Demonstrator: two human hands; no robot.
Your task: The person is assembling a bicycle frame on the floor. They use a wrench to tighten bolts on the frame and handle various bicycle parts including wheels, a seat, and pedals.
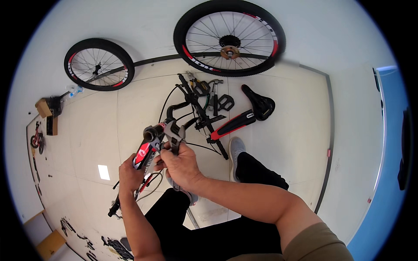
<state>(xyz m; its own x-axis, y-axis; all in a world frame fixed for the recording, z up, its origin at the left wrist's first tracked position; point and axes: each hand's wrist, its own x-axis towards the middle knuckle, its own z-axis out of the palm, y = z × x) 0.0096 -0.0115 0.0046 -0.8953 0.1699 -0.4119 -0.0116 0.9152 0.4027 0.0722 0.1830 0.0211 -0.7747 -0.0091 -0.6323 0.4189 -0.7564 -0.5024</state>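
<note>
A black, red and white bicycle frame (143,153) stands tilted in front of me, with a round open tube end (150,134) at its top. My left hand (131,175) is wrapped round the frame below that end. In my right hand (182,166) is a grey adjustable wrench (175,132), its jaws beside the tube end; whether they grip anything I cannot tell. Just beyond lies a black handlebar (201,114) with cables running toward the frame. My right fingers partly hide the wrench handle and the frame behind it.
A black saddle (260,104) lies by my right shoe (237,157). Hammer (215,99) and pedal (226,102) lie beyond the handlebar. A large wheel (230,69) and a smaller-looking wheel (99,85) lean on the wall. A cardboard box (44,107) sits far left.
</note>
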